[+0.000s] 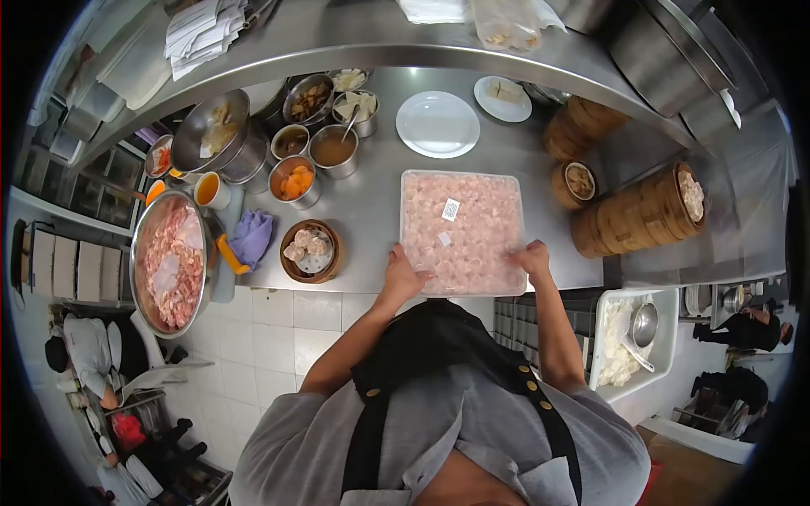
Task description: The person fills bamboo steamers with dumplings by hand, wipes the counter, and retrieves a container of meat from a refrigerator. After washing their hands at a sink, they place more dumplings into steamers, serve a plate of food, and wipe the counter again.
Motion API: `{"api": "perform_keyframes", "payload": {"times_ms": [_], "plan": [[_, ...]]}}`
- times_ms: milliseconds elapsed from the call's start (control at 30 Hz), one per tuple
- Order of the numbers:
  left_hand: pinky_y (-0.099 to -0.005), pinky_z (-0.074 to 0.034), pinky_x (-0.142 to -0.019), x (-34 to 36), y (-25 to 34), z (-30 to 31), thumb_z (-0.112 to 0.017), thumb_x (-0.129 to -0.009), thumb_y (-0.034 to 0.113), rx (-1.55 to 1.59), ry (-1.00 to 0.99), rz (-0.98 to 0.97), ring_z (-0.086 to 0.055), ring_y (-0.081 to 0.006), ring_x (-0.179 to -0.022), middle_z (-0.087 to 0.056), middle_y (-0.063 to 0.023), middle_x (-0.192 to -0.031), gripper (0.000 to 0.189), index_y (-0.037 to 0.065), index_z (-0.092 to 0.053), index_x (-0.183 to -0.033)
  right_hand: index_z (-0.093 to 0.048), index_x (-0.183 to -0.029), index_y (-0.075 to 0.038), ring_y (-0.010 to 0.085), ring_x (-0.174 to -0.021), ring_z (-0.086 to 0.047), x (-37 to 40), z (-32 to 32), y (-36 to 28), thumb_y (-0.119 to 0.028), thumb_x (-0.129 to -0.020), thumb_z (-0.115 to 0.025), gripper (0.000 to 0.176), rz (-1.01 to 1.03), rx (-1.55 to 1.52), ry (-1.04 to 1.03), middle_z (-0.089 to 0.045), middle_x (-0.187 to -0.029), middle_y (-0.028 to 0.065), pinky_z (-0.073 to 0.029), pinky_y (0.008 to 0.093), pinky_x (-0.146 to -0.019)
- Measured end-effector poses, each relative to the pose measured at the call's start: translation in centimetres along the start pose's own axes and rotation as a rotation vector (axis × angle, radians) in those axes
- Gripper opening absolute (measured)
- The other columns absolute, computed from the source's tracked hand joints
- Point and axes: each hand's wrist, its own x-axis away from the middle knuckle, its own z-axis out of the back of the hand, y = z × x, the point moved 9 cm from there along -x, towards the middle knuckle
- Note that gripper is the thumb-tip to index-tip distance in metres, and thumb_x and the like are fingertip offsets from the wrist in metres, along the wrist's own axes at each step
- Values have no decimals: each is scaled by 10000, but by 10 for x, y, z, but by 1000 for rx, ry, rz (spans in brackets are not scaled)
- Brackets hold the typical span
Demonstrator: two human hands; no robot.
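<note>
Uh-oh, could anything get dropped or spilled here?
Maybe! The left hand and right hand hold the big tray right at the counter's front edge, so if one slipped, it might tip toward the floor. The small bamboo steamer stands near that edge too, so the left arm could bump it. And a spoon sticks up from the brown sauce; catching it might cause a spill.

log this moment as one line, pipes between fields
left hand: holds tray at left side | right hand: holds right side | contents: pale pink pieces | beyond: larger white plate
</note>
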Motion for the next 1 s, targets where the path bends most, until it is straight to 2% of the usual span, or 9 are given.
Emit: {"api": "perform_keyframes", "payload": {"times_ms": [200, 433, 500, 567, 700, 733, 767, 967, 1000], "plan": [[-439, -366, -977, -7, -26, -6, -761, -673, 401, 61, 194, -143, -415, -458, -1143, -389, -320, -1243, 1018, -94, -166, -1334, -520, -816, -69, 176, -658, -592, 45, 19, -81, 47, -637, -668, 259, 174, -423, -307, -560, -741, 31, -505, 302, -507], [-391, -442, -845, -12, -44, 13, -573, -868, 297, 399, 276, -214, -547, -286, -949, -571, -168, -988, 440, 54, -491, -1225, -535, -928, -76, 197, -688, -621, 100, 41, -166, 77, -748, -561, 238, 291, -666, -596, -578, -824, 53, -560, 348, -535], [-324, -480, -660, -5, -44, 32, -562, -874, 164, 1010, 201, 7, -575, -183, -749, -580, -70, -841, 266, 69, -548, -1122, -517, -923, -86, 204, -654, -626, 106, 50, -192, 11, -755, -604, 213, 391, -703, -555, -578, -781, 53, -547, 320, -484], [-269, -450, -521, 8, -39, 78, -540, -860, 49, 1448, 158, 40, -553, -119, -621, -566, -15, -739, 193, 71, -561, -1051, -519, -985, -72, 201, -704, -622, 112, 40, -224, -14, -783, -590, 222, 434, -777, -603, -582, -819, 62, -549, 328, -541], [-260, -394, -457, 30, -73, 262, -505, -877, 122, 1115, 480, -85, -488, -98, -537, -520, 19, -634, 106, 116, -553, -783, -495, -1184, -17, 179, -869, -599, 159, 17, -290, -101, -866, -547, 333, 468, -1160, -957, -589, -949, 83, -538, 336, -737], [-243, -390, -501, 43, -87, 311, -510, -880, 162, 1165, 578, -163, -488, -92, -591, -532, 13, -694, 85, 115, -544, -817, -512, -1166, -25, 169, -852, -598, 158, 10, -286, -91, -875, -543, 300, 498, -1030, -921, -588, -927, 75, -538, 331, -724], [-285, -435, -558, 40, -119, 352, -505, -909, 239, 1127, 574, -576, -494, -124, -633, -508, 9, -734, 159, 86, -539, -883, -528, -1148, -32, 158, -835, -597, 147, 8, -266, -81, -885, -540, 268, 516, -912, -836, -587, -905, 67, -539, 326, -712], [-390, -381, -1008, -103, -314, 505, -396, -903, 136, 1241, 463, 71, -474, -254, -1178, -493, -115, -1285, 411, 45, -439, -1302, -579, -1038, -36, 175, -664, -628, 84, 13, -7, -140, -830, -606, 234, 66, -703, -527, -604, -752, 69, -541, 312, -570], [-391, -396, -979, -113, -326, 523, -406, -893, 121, 1161, 512, 131, -488, -250, -1149, -506, -108, -1259, 410, 52, -443, -1295, -570, -1034, -28, 191, -657, -636, 78, 36, 39, -188, -835, -614, 259, 70, -307, -122, -614, -748, 97, -539, 316, -556]]}}
